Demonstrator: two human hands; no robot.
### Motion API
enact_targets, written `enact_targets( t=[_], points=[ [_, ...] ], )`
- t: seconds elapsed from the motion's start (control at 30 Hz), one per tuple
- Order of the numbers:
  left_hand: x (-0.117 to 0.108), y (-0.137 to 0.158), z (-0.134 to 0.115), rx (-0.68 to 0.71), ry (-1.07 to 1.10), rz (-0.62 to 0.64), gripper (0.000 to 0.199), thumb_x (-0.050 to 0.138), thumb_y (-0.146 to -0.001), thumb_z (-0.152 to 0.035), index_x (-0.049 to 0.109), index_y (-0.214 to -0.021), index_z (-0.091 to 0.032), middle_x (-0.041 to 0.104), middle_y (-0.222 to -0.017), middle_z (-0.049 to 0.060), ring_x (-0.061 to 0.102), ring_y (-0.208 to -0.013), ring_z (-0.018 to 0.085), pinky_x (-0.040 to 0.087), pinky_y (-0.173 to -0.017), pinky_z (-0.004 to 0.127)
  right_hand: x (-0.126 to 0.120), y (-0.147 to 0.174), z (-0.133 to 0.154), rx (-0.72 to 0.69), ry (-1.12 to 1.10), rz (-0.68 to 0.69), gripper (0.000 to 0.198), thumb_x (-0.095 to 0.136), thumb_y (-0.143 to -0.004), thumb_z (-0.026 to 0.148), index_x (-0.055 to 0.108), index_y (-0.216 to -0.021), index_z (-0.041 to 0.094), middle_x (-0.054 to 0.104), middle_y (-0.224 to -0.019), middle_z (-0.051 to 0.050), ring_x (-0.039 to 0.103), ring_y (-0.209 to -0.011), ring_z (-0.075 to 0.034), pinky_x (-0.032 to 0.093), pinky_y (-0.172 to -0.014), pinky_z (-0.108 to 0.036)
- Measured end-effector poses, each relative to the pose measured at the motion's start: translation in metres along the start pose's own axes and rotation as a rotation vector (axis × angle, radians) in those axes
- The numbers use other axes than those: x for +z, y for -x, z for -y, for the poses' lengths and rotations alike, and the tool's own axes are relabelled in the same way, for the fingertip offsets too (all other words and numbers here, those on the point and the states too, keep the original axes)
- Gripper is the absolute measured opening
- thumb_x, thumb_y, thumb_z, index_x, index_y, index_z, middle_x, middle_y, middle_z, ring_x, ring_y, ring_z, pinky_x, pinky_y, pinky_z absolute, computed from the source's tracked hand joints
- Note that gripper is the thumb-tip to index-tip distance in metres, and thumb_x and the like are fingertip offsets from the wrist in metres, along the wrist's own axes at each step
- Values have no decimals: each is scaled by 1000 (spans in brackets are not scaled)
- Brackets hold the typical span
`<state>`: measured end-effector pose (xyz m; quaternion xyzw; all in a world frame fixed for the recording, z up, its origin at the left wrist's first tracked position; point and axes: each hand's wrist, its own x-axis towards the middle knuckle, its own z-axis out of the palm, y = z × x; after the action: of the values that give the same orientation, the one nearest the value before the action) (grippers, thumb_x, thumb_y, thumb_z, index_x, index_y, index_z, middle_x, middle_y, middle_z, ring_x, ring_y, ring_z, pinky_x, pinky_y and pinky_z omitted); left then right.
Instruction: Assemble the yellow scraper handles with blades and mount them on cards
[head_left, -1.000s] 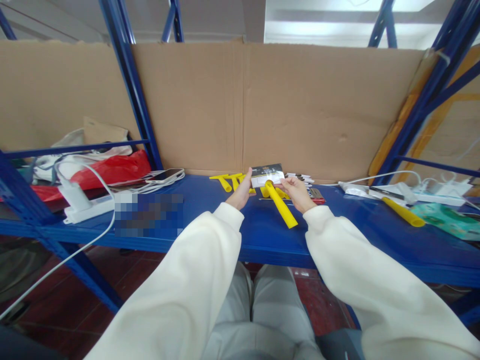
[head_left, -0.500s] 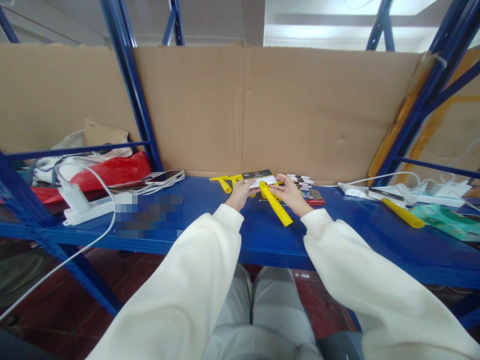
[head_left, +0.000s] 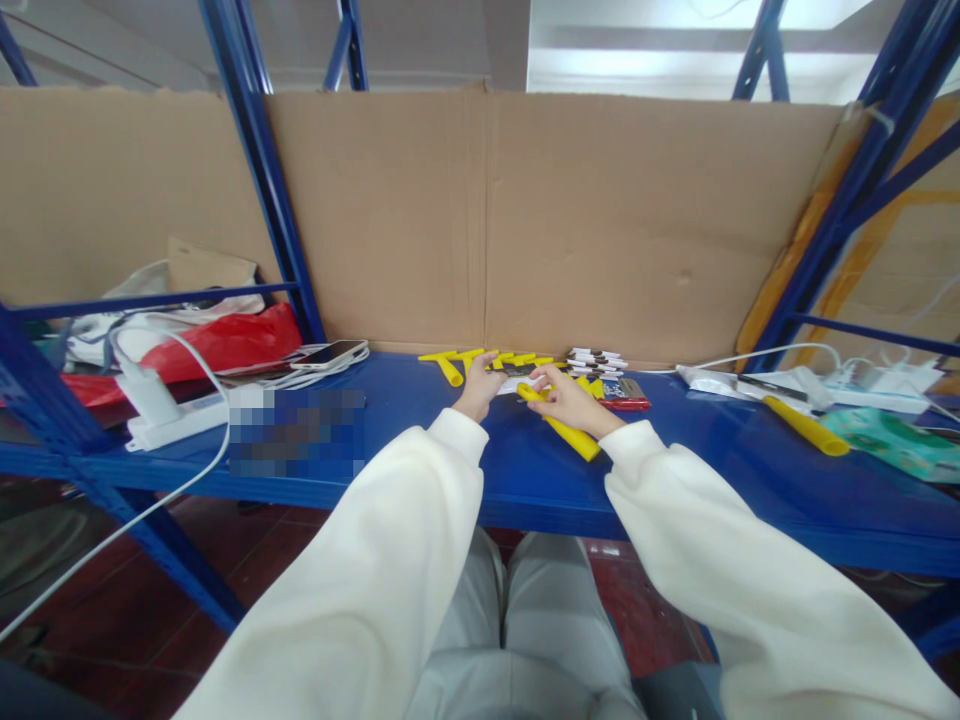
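My right hand (head_left: 571, 402) is closed round a yellow tool (head_left: 577, 440) with a tube-like handle, which slants down toward the shelf's front edge. A flat black-and-white piece (head_left: 514, 386), perhaps a card or packet, lies between both hands. My left hand (head_left: 477, 390) grips its left end with the thumb on top; the fingers beneath are partly hidden. Behind the hands, several similar yellow tools (head_left: 450, 370) lie in a row on the blue shelf (head_left: 420, 440). Right of them is a stack of small black-and-white pieces (head_left: 596, 360), beside a dark-and-red packet (head_left: 626, 394).
A cardboard sheet (head_left: 600, 220) walls off the back. On the left are a white power strip (head_left: 180, 425), a phone (head_left: 337, 353) and a red bag (head_left: 232, 340). To the right lie another yellow tool (head_left: 806, 425), a green packet (head_left: 896, 440) and white cables.
The flat piece has tilted and dropped lower between my hands. My right hand has shifted left over the yellow tool, whose handle end has swung slightly right.
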<state>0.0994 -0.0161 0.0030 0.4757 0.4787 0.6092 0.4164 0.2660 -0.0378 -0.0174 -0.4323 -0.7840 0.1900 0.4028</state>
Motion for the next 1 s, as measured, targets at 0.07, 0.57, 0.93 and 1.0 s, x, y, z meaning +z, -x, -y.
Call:
enact_targets(
  t=[0.07, 0.57, 0.93, 1.0],
  points=[
    [0, -2, 1, 36, -14, -16, 53, 60, -68, 10, 64, -115, -14, 67, -126, 13, 68, -111, 22, 55, -96, 33, -1, 0, 5, -39, 37, 35, 25, 66, -77, 20, 64, -102, 21, 68, -104, -4, 65, -86, -17, 56, -78, -34],
    [1, 1, -7, -80, 152, 49, 20, 65, -89, -22, 61, -108, -18, 69, -108, 9, 70, -84, 17, 58, -66, 26, -14, 4, 30, -71, 405, 102, 42, 56, -84, 10, 75, -119, 20, 75, -119, -10, 70, -108, -24, 51, -101, -40],
    [-2, 5, -11, -142, 122, 48, 28, 67, -85, -15, 57, -111, -19, 64, -110, 10, 66, -86, 15, 56, -62, 21, -158, 12, 3, 301, 812, -174, 38, 67, -74, 6, 76, -109, 16, 76, -94, -10, 68, -83, -24, 50, -83, -34],
    [-1, 6, -12, -143, 104, 46, 28, 65, -85, -12, 57, -110, -18, 63, -108, 9, 65, -80, 14, 56, -61, 21, -198, 25, -2, 414, 879, -192, 34, 68, -75, 4, 75, -107, 12, 74, -89, -12, 63, -74, -20, 47, -77, -32]
  ],
)
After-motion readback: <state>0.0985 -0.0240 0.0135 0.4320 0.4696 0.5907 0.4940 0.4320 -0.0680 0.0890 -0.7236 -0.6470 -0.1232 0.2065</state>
